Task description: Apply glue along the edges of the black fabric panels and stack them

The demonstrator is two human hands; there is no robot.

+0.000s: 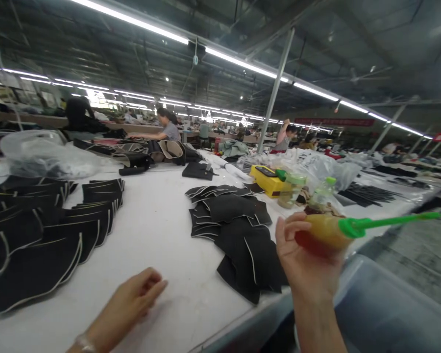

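Observation:
My right hand (310,262) grips a squeeze bottle (325,233) of amber liquid, raised above the table's right edge. It is tilted on its side, and its green cap carries a long thin green spout pointing right. My left hand (132,296) hovers low over the white table (158,245), fingers loosely curled and a little apart, with nothing visible in it. Between the hands, nearer the right one, lies a loose pile of black fabric pieces (238,235) with pale edging. Overlapping rows of similar black pieces (40,260) cover the table's left side.
A yellow box (268,181) with a dark device on top stands beyond the pile, next to clear jars (292,190). Clear plastic bags (47,154) lie at the back left. A translucent bin (385,309) sits below the right edge. Other people work farther back.

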